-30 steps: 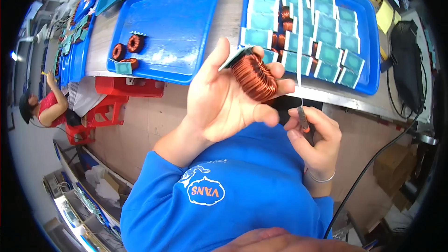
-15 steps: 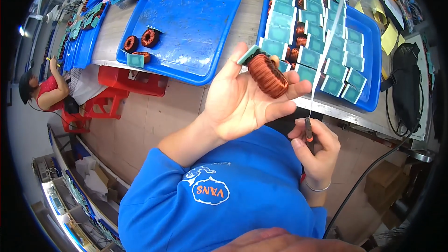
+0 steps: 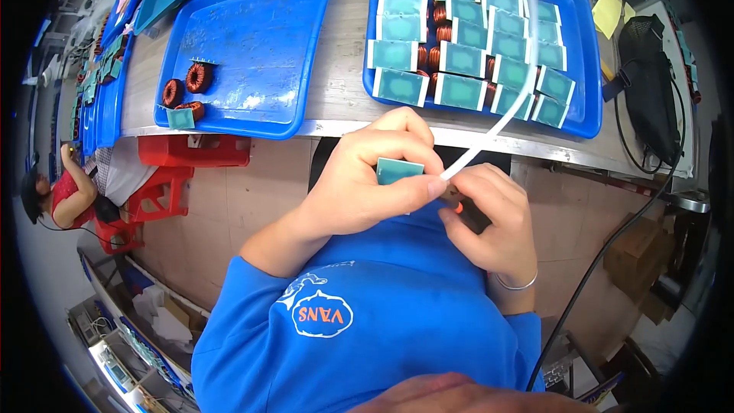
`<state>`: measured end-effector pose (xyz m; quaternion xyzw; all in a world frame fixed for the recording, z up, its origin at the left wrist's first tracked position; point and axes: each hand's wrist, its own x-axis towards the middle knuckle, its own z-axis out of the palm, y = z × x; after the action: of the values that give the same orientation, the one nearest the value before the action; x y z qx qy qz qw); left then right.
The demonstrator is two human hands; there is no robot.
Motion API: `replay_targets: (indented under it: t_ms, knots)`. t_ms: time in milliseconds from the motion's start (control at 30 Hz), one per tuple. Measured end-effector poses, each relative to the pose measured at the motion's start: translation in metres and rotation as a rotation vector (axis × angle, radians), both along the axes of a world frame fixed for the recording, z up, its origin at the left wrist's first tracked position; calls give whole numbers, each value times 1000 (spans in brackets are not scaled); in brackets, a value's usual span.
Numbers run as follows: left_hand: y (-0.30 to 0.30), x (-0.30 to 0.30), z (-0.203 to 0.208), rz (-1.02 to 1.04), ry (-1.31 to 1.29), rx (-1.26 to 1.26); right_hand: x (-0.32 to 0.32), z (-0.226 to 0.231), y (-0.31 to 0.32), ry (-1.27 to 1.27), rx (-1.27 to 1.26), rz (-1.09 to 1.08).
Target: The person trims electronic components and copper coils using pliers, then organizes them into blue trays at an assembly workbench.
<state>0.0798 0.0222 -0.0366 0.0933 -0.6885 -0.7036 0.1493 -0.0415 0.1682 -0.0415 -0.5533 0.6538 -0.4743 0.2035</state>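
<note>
My left hand (image 3: 371,172) is closed in front of my chest around a copper-wound toroid coil. Only the coil's green base plate (image 3: 400,171) shows between the fingers; the winding is hidden. Close against it, my right hand (image 3: 493,218) grips a small dark tool with an orange end (image 3: 458,207), mostly covered by the fingers, so its kind cannot be made out. A white cord or strip (image 3: 497,126) comes down from above and reaches the left fingertips, between both hands.
Across the bench, a blue tray (image 3: 252,53) carries a few coils (image 3: 198,76) at its near left corner. Another blue tray (image 3: 585,99) is packed with green-plated coils (image 3: 459,92). A black pouch (image 3: 646,92) and cable lie at right. A person (image 3: 73,195) sits far left.
The left hand has turned over and closed, hiding the coil that lay on its open palm. Both hands have come together, the right one moving left with its tool. The view has shifted.
</note>
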Motion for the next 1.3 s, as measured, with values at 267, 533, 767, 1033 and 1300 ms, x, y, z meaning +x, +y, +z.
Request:
replay_targets:
  t_ms: [267, 533, 767, 1033, 1300]
  knots:
    - [3, -7, -3, 45, -47, 157, -7, -3, 2, -732, -181, -127]
    - [2, -15, -12, -137, -60, 131, -11, -6, -7, -637, -321, -286]
    - [5, -18, -12, -129, -89, 242, -16, -7, -10, -717, -206, -303]
    - [6, -16, -13, -149, -114, 238, -15, -4, -11, -774, -188, -341]
    - [12, -14, -11, -194, -158, 237, -16, -10, -1, -781, -473, -360]
